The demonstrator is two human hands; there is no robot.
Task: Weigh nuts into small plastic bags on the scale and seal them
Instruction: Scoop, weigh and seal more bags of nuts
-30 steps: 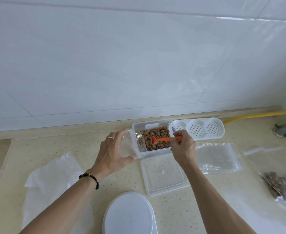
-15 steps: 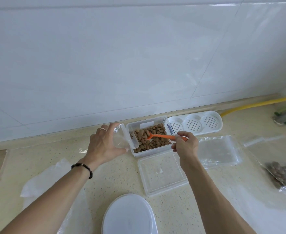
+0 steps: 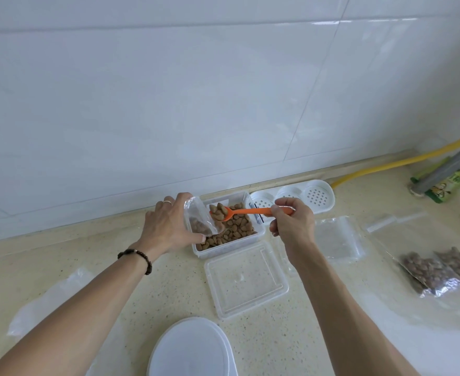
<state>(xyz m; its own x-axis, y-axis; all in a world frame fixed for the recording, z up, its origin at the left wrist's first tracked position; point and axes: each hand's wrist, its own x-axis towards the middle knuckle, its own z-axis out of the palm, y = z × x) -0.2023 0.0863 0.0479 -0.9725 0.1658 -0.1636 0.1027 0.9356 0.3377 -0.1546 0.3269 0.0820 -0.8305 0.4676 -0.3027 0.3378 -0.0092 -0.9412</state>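
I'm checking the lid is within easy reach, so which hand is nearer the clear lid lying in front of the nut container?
Right. The right hand holds the orange spoon just above the lid's far right corner; the left hand, holding the small bag, sits farther off to its left.

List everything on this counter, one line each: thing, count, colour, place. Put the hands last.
nut container: 1, clear, back centre of the counter, holds brown nuts
small bag: 1, clear, some nuts inside, held over the container's left end
scoop: 1, orange, loaded with nuts, above the container
container lid: 1, clear, flat in front of the container
perforated tray: 1, white, right of the container by the wall
empty bags: a stack, clear, right of the lid
filled bags: 2 it seems, clear with brown nuts, far right
oval lid: 1, white, near edge
plastic sheet: 1, clear, left
hose: 1, yellow, back right
left hand: holds the small bag
right hand: grips the scoop handle
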